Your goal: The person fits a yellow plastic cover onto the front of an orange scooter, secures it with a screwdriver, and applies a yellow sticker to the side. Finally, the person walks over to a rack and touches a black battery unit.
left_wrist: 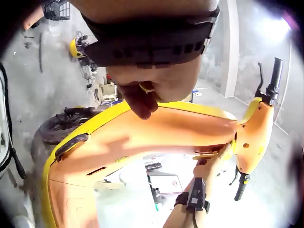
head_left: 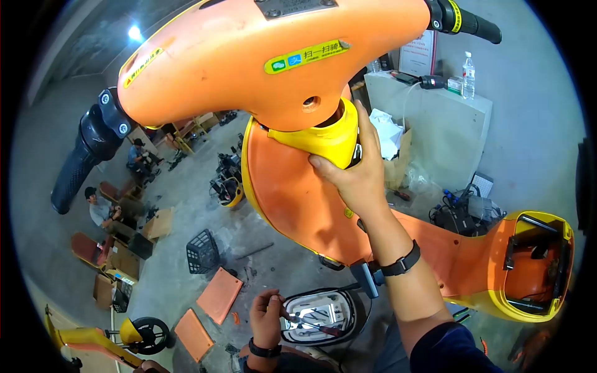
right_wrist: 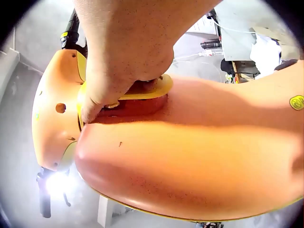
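1. Right hand (head_left: 354, 180) grasped the yellow collar (head_left: 323, 140) at the steering neck; thumb lay on its near face, and the fingers hooked over its rim into the gap under the orange handlebar cover (head_left: 249, 56); the right wrist view showed the fingertips (right_wrist: 97, 102) tucked between collar and cover.
2. The collar sat directly below the handlebar cover, at the top of the orange scooter body (head_left: 292, 199), centre of the scene; touching both.
3. Left hand (head_left: 266, 317) was low and near, at the left edge of an open tool tray (head_left: 320, 317); fingers curled on what looked like a slim tool (head_left: 301, 321); its type could not be told.
4. Judged step: collar being worked by the right hand while the left fetched a tool; whether it was coming off or going on could not be told; it appeared seated, not free.
5. Next move, as judged: bring the slim tool up to the collar; keep the right hand steady on the rim so the collar does not twist; any fastener was hidden from view.
6. Around: black basket (head_left: 202, 252) and orange panels (head_left: 219, 293) on the floor, left; white cabinet (head_left: 435, 118) far right.
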Demonstrator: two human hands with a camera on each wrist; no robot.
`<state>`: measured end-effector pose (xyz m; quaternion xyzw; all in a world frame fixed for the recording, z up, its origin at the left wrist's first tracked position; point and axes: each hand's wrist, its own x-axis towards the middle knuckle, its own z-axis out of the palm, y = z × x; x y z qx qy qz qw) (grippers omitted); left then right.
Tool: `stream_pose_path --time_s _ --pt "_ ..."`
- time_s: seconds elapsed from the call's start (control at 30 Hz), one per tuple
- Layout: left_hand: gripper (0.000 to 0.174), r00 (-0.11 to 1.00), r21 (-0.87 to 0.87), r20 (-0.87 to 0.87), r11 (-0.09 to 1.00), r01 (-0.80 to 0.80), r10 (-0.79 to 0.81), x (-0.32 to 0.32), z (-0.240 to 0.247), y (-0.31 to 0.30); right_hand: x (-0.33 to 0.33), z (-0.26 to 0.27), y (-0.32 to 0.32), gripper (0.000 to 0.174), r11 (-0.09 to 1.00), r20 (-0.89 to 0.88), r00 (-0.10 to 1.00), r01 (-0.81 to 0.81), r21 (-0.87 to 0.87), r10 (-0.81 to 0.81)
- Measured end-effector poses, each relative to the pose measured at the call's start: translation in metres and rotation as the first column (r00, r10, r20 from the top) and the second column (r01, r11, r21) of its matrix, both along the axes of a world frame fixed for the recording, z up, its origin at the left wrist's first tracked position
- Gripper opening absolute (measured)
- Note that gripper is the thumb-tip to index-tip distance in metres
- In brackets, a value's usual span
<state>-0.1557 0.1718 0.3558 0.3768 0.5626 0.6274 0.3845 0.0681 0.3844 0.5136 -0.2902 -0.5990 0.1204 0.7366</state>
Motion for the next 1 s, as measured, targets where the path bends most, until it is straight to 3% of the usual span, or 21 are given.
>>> stream_pose_path --time_s 0.2,0.3,0.33,0.4,0.43,0.5,0.53,0.6,0.63,0.73,0.8,1.0 --pt "0.015 0.967 0.14 -0.254 0.99 0.024 0.013 0.012 0.094 0.014 0.002 -0.003 0.002 0.124 0.994 0.012 0.998 -0.053 -0.094 0.054" --pt "0.027 0.849 0.22 -0.518 0.976 0.013 0.105 0.037 0.166 0.042 0.003 -0.004 0.006 0.128 0.998 0.111 0.992 0.057 -0.042 -0.052" --pt "0.031 0.793 0.275 -0.59 0.961 0.025 0.148 0.043 0.183 0.054 0.003 -0.003 0.007 0.128 0.998 0.108 0.993 0.048 -0.032 -0.044" --pt "0.042 0.576 0.532 -0.719 0.841 0.098 0.388 0.046 0.204 0.09 0.003 -0.003 0.007 0.127 0.998 0.111 0.993 0.045 -0.051 -0.039" --pt "0.042 0.575 0.535 -0.716 0.84 0.089 0.395 0.047 0.217 0.101 0.003 -0.004 0.007 0.121 0.997 0.111 0.992 0.059 -0.043 -0.054" --pt "0.049 0.27 0.529 -0.828 0.844 0.085 0.491 0.049 0.241 0.117 0.003 -0.004 0.008 0.117 0.998 0.11 0.992 0.064 -0.029 -0.06" --pt "0.049 0.27 0.53 -0.827 0.845 0.077 0.494 0.051 0.253 0.122 0.003 -0.004 0.007 0.113 0.997 0.101 0.992 0.079 -0.024 -0.076" --pt "0.049 0.4 0.171 -0.914 0.959 0.227 0.069 0.055 0.273 0.127 0.001 -0.004 0.005 0.107 0.997 0.088 0.993 0.078 -0.013 -0.076" --pt "0.044 0.492 0.081 -0.866 0.949 0.305 -0.084 0.053 0.278 0.129 -0.001 -0.005 0.006 0.106 0.994 0.059 0.993 0.103 0.029 -0.105" --pt "0.042 0.537 0.113 -0.838 0.933 0.341 -0.095 0.051 0.274 0.129 0.003 -0.003 0.002 0.103 0.995 -0.003 0.996 0.092 0.045 -0.092" --pt "0.042 0.575 0.153 -0.813 0.918 0.366 -0.094 0.047 0.265 0.134 0.01 0.003 0.002 0.108 0.999 0.067 0.997 -0.041 -0.01 0.042" --pt "0.041 0.597 0.179 -0.798 0.914 0.365 -0.083 0.047 0.264 0.132 0.009 0.0 0.003 0.107 1.0 0.058 0.998 0.008 0.012 -0.008"
